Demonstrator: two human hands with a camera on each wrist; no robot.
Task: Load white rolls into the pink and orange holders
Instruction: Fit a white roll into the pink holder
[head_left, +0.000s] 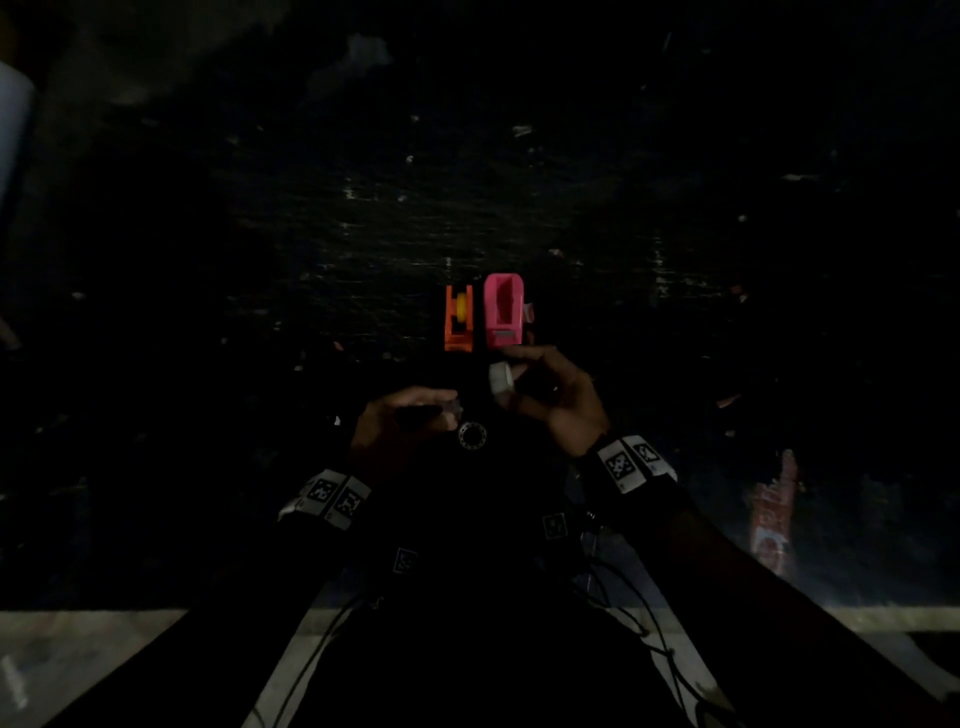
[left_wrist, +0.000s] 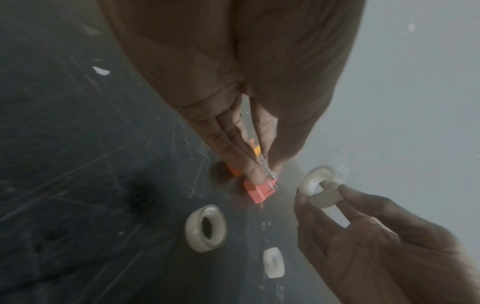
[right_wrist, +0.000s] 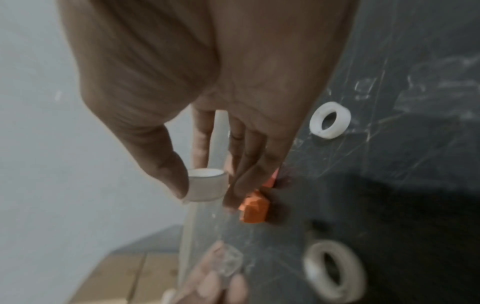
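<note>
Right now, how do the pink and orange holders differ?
The pink holder is wider and its well looks empty; the orange holder is narrower and carries a yellow hub between its side walls. The pink holder stands nearer the right hand. Both stand side by side on the dark table, with no white roll loaded.

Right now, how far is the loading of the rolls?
Nothing looks loaded: the pink holder stands empty, and the orange holder shows only its yellow hub. The right hand grips one white roll; the left hand pinches a small clear piece. Both holders remain.
</note>
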